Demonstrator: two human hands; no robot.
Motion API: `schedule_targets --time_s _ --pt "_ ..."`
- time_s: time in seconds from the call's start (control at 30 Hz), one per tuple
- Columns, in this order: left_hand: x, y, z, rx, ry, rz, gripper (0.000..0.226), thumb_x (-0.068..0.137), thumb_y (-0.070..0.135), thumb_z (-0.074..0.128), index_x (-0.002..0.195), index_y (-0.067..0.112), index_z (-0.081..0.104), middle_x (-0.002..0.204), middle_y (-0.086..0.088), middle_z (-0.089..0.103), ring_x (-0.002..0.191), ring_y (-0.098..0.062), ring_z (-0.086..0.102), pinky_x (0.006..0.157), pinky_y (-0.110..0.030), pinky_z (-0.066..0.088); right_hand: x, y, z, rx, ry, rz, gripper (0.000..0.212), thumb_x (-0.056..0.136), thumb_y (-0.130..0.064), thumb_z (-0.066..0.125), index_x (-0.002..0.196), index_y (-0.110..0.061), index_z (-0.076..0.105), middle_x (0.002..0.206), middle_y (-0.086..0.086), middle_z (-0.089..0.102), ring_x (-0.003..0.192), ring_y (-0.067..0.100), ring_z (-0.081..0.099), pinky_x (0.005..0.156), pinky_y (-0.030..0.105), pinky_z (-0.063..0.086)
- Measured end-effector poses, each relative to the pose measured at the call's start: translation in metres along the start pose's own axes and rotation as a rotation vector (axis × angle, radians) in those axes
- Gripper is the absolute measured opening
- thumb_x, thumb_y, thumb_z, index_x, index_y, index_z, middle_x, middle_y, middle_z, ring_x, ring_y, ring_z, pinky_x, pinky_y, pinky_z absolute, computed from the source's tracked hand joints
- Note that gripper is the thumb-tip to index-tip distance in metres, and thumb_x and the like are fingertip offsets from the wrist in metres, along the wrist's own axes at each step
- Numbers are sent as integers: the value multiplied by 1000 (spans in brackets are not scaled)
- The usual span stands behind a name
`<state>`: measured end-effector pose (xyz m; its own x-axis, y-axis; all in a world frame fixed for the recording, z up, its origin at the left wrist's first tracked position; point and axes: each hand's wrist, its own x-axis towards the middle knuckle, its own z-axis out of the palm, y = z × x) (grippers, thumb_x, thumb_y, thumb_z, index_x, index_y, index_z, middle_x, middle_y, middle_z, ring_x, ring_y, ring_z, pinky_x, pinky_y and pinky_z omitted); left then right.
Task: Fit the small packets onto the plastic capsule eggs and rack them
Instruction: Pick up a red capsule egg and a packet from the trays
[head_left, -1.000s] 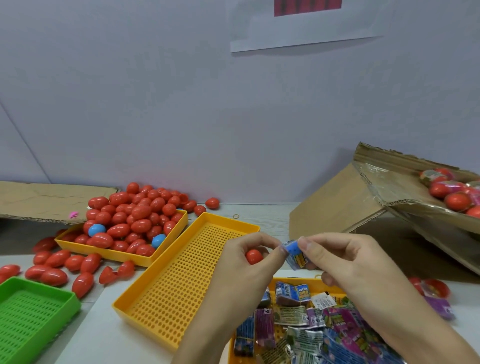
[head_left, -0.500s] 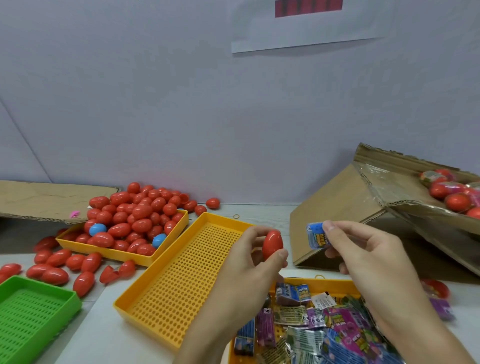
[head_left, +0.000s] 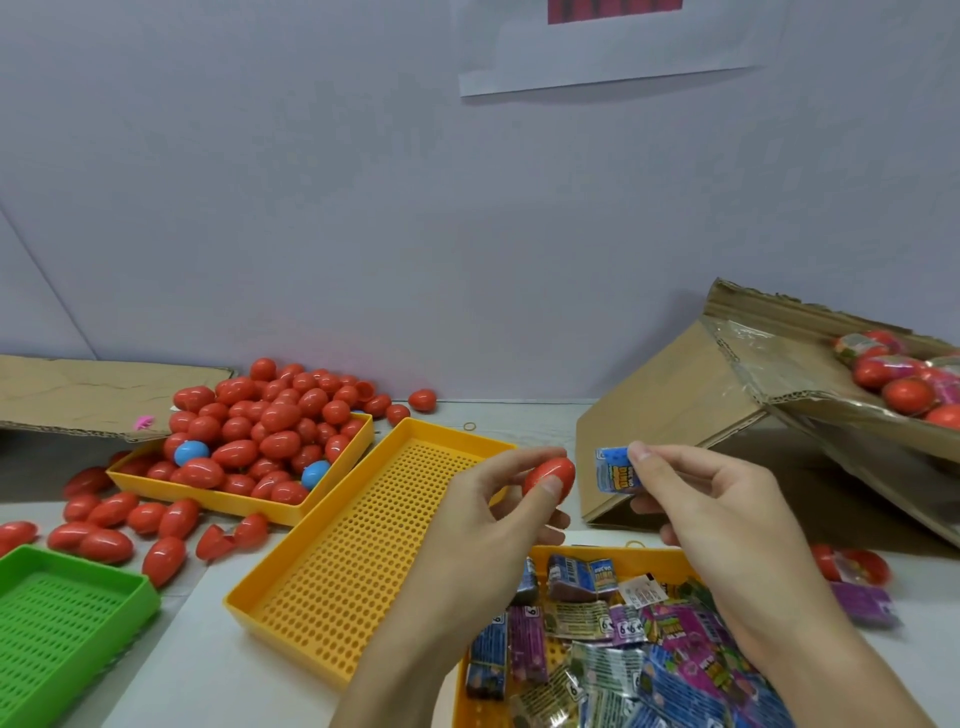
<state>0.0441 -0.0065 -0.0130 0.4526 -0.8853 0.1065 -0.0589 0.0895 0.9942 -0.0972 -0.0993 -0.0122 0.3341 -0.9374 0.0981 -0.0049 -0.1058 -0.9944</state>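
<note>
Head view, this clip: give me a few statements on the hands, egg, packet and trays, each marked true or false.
1. The left hand holds a red egg. True.
2. The right hand pinches a blue packet. True.
3. The packet is already fitted on the egg. False: they are apart.
4. The perforated yellow tray in the middle is full of eggs. False: none lie in it.

left hand (head_left: 488, 514): fingers curled, pinching | right hand (head_left: 711, 514): fingers pinching, raised
</note>
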Motion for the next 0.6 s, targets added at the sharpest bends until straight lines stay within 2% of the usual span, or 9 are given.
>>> schedule_targets --time_s 0.07,0.17,0.3,0.4,0.5,0.6 --pt "0 -1 0 50 7 12 26 89 21 71 112 34 67 98 14 70 86 -12 72 72 -20 57 0 1 0 -11 7 -14 9 89 -32 67 83 -30 73 78 -18 74 73 -7 66 65 23 44" --pt "0 -3 -1 91 57 22 28 83 20 77 105 33 67 102 12 69 89 -14 70 76 -20 58 0 3 0 -17 24 -19 7 89 -33 68 83 -31 72 76 -20 73 73 -8 66 64 22 43" --pt "1 0 -2 36 88 43 23 81 22 78 101 27 69 93 4 74 82 -13 72 66 -13 53 1 4 0 -12 37 -12 6 88 -32 68 84 -31 71 76 -20 73 72 -7 66 64 22 44" --pt "1 2 -2 -41 82 25 21 82 27 76 101 19 71 87 -2 76 76 -16 75 66 -19 57 0 2 0 -7 17 -29 7 88 -33 68 82 -32 73 78 -19 74 75 -6 66 66 23 44" --pt "0 2 -3 -67 83 10 26 81 33 75 104 22 70 88 -3 77 77 -21 75 73 -27 61 -1 -1 1 0 -20 -46 7 87 -32 67 83 -31 73 80 -17 74 76 -5 68 65 22 45" --pt "0 3 -2 -131 85 1 23 77 39 74 95 25 71 86 -10 77 76 -27 75 67 -25 59 -2 -2 2 -15 -27 -62 6 87 -32 67 84 -32 73 81 -18 74 76 -4 68 65 21 45"
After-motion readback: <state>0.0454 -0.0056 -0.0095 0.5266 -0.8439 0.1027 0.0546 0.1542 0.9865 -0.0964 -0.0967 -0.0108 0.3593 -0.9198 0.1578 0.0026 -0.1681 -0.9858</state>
